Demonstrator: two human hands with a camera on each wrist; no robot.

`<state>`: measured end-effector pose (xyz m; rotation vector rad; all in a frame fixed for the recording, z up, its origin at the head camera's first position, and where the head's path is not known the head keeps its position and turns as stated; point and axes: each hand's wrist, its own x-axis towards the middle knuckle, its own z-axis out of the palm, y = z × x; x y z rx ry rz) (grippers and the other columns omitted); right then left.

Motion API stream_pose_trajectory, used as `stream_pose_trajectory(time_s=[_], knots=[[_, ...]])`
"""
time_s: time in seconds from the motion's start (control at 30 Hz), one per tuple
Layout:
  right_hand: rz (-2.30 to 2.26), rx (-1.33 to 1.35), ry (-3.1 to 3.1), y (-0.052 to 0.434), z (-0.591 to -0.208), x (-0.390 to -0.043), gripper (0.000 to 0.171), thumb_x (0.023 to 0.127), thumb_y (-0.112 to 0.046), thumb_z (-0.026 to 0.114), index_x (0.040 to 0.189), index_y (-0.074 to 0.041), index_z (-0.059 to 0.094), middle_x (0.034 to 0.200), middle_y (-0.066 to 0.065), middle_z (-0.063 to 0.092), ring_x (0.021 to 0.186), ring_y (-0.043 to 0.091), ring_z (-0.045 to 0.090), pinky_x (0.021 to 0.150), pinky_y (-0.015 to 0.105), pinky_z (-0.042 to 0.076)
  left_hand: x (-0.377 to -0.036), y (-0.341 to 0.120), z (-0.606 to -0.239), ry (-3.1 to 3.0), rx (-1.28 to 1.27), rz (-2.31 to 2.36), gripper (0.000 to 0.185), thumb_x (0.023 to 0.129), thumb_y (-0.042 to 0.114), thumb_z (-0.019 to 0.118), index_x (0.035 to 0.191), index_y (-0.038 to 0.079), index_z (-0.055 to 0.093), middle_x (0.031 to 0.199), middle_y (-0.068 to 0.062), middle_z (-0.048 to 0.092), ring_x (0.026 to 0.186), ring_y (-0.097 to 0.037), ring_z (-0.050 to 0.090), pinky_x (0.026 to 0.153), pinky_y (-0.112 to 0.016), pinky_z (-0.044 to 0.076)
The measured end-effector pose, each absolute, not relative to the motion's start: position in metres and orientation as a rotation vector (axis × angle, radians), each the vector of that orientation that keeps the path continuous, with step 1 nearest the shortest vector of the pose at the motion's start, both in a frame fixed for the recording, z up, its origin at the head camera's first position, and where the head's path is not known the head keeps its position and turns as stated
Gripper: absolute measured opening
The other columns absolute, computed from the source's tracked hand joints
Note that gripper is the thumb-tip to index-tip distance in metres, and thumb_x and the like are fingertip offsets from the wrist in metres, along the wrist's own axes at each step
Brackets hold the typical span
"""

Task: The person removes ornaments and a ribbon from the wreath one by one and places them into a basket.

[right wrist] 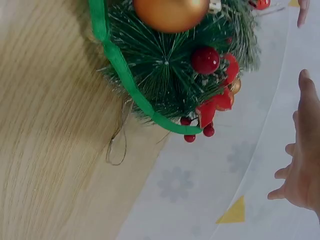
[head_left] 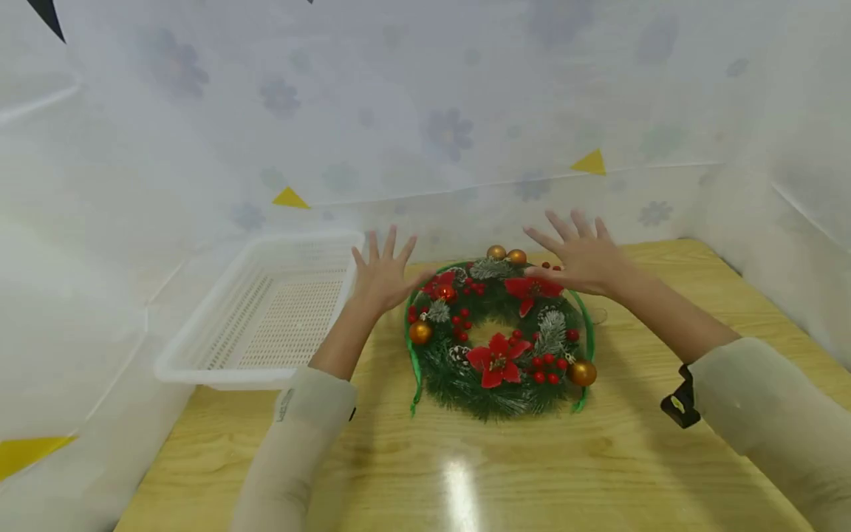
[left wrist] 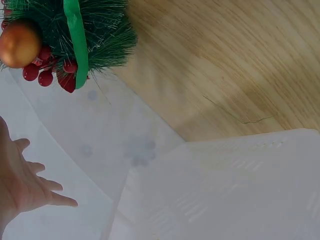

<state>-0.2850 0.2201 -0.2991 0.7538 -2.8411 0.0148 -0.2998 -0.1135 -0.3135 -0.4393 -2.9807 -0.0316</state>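
Observation:
A green Christmas wreath lies on the wooden table, decorated with red poinsettias, red berries, frosted sprigs, pinecones and gold balls. Green ribbon runs along its left and right sides, with loose ends hanging toward the front. My left hand is spread with straight fingers over the wreath's back left, its thumb overlapping the edge in the head view. The right hand, fingers also splayed, hovers by the back right edge. Both hands hold nothing. In the right wrist view a thin string loop sticks out beside the wreath.
A white plastic basket with a slotted bottom stands to the left, near the left forearm. Pale flower-patterned sheeting encloses the table at the back and sides, with yellow triangles on it.

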Motion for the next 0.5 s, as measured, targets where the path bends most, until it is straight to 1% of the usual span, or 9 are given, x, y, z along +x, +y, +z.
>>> stream_pose_trajectory(time_s=[0.1,0.23,0.33,0.5], knots=[[-0.008,0.790,-2.810,0.213,-0.301,-0.276,0.077,0.086,-0.063,0.044,0.147,-0.021,0.025,0.149,0.019,0.013,0.131,0.049,0.007,0.097,0.069,0.008,-0.295,-0.113,-0.315,-2.966,-0.448,-0.005,0.079,0.086,0.070,0.028,0.149,0.027,0.008,0.151,-0.008,-0.008,0.132,-0.041,-0.013,0.099,-0.067,0.000],[-0.018,0.843,-2.773,0.203,-0.302,-0.260,0.077,0.085,-0.063,0.047,0.146,-0.020,0.029,0.149,0.018,0.016,0.132,0.047,0.009,0.098,0.068,0.009,-0.287,-0.112,-0.315,-2.938,-0.470,0.055,0.080,0.085,0.072,0.026,0.149,0.026,0.010,0.152,-0.008,-0.005,0.133,-0.041,-0.010,0.100,-0.066,0.003],[-0.034,0.877,-2.749,0.194,-0.307,-0.249,0.077,0.084,-0.064,0.047,0.146,-0.022,0.029,0.149,0.017,0.018,0.131,0.047,0.012,0.099,0.067,0.009,-0.278,-0.113,-0.316,-2.902,-0.502,0.088,0.081,0.085,0.071,0.028,0.149,0.023,0.017,0.152,-0.010,0.001,0.134,-0.040,-0.006,0.101,-0.065,0.007],[-0.025,0.945,-2.729,0.179,-0.318,-0.227,0.076,0.084,-0.066,0.045,0.146,-0.024,0.029,0.148,0.016,0.020,0.131,0.046,0.015,0.099,0.067,0.013,-0.259,-0.115,-0.321,-2.828,-0.559,0.148,0.078,0.086,0.069,0.032,0.144,0.017,0.033,0.151,-0.012,0.014,0.135,-0.040,0.003,0.101,-0.063,0.013]])
